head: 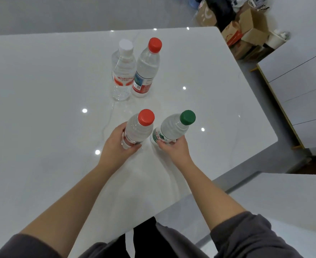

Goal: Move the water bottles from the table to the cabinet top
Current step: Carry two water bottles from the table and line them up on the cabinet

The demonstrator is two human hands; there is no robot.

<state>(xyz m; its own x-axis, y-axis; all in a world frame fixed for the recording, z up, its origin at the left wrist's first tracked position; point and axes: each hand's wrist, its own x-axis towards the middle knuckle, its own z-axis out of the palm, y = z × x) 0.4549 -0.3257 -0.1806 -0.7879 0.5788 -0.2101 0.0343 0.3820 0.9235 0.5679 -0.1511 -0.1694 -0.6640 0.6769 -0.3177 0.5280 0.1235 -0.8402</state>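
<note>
Above the table (41, 90), left fingers (131, 150) grip the near red-capped bottle (139, 130), right fingers (164, 146) the green-capped bottle (172, 130).

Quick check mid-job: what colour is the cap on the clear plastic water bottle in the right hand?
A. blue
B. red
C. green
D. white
C: the right hand grips the clear plastic water bottle with the green cap, while the left hand holds the clear plastic bottle with a red cap.
</note>
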